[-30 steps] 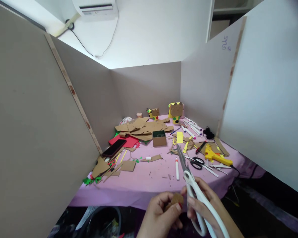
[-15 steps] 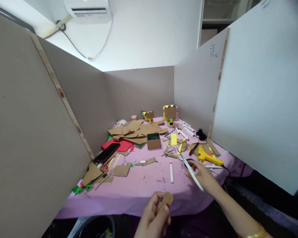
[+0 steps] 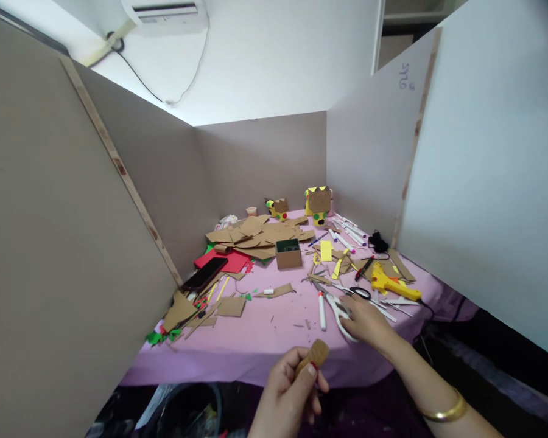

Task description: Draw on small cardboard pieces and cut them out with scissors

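Observation:
Low at the front, my left hand (image 3: 290, 392) is closed, pinching a small piece of brown cardboard (image 3: 319, 351) with a rounded end between thumb and fingers. My right hand (image 3: 363, 316) reaches over the right part of the table, fingers stretched out and apart. Beneath its fingers lies a pair of white-handled scissors (image 3: 340, 315), flat on the cloth with the blades pointing away. The fingers touch or overlap the handle. A white marker with a red band (image 3: 322, 311) lies just left of the scissors. Black scissor handles (image 3: 360, 294) show beyond the right fingertips.
Right of my hand lies a yellow glue gun (image 3: 393, 285). A small open cardboard box (image 3: 288, 258) stands mid-table, before stacked cardboard sheets (image 3: 260, 234). A phone (image 3: 205, 274) and scraps lie left. Decorated yellow figures (image 3: 318, 204) stand at the back. Partition boards (image 3: 260, 152) surround the table.
The white-handled scissors have gone from tilted at my right hand to flat on the cloth. My left hand still holds the cardboard piece, slightly further right. The view has shifted a little.

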{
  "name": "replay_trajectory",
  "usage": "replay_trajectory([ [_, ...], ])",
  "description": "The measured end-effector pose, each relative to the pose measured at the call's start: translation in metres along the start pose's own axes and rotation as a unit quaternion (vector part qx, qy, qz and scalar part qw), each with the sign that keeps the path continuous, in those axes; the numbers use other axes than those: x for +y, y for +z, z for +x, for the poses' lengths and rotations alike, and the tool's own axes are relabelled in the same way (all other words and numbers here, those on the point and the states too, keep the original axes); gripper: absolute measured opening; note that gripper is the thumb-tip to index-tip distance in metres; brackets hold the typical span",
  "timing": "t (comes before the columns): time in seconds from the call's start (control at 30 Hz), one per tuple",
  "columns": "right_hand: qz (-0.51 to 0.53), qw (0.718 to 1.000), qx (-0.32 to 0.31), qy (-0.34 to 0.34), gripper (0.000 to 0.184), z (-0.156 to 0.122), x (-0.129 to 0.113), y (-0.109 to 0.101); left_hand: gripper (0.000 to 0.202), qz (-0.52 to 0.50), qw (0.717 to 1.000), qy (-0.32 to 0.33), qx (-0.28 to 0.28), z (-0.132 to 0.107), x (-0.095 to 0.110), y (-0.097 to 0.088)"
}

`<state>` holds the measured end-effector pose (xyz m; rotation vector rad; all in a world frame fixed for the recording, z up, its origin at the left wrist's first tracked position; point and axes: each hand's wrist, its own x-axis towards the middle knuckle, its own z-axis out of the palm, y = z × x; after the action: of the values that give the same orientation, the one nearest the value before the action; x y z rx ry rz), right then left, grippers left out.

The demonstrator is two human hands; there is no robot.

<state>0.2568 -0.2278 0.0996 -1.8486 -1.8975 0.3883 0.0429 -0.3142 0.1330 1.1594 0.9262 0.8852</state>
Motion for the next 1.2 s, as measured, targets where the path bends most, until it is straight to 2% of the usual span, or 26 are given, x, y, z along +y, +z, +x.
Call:
replay_trajectory([
  [0.1, 0.061, 0.998, 0.030, -0.014, 0.017, -0.013, -0.011, -0.008, 0.052, -0.008, 1.000, -0.005, -0.003, 0.000, 0.000, 0.000],
  [0.17, 0.134, 0.990, 0.033, -0.041, 0.021, -0.030, -0.025, -0.017, 0.051, -0.001, 1.000, -0.010, -0.003, -0.001, 0.003, 0.001],
  [0.27, 0.265, 0.958, -0.030, -0.105, 0.044, -0.061, -0.051, -0.034, 0.046, 0.025, 1.000, -0.007, -0.002, -0.003, 0.009, 0.003],
  [0.33, 0.319, 0.937, -0.064, -0.124, 0.039, -0.079, -0.065, -0.042, 0.045, 0.031, 0.999, 0.002, 0.004, -0.006, 0.014, 0.005],
  [0.5, 0.484, 0.869, -0.094, -0.039, 0.034, -0.099, -0.075, -0.043, 0.043, -0.039, 0.999, 0.024, 0.017, -0.017, 0.028, 0.012],
  [0.67, 0.523, 0.850, -0.064, -0.018, 0.033, -0.103, -0.072, -0.034, 0.047, -0.117, 0.989, 0.068, 0.066, -0.025, 0.032, 0.016],
  [0.83, 0.504, 0.863, -0.041, -0.013, 0.036, -0.108, -0.076, -0.035, 0.044, -0.127, 0.985, 0.073, 0.090, -0.026, 0.027, 0.018],
  [0.93, 0.498, 0.865, -0.053, -0.011, 0.038, -0.111, -0.078, -0.035, 0.040, -0.114, 0.987, 0.066, 0.087, -0.026, 0.027, 0.019],
  [1.1, 0.518, 0.848, -0.108, -0.018, 0.039, -0.116, -0.081, -0.033, 0.041, -0.128, 0.987, 0.051, 0.087, -0.027, 0.028, 0.018],
  [1.2, 0.490, 0.861, -0.129, -0.050, 0.042, -0.119, -0.081, -0.032, 0.040, -0.138, 0.986, 0.054, 0.078, -0.026, 0.026, 0.017],
])
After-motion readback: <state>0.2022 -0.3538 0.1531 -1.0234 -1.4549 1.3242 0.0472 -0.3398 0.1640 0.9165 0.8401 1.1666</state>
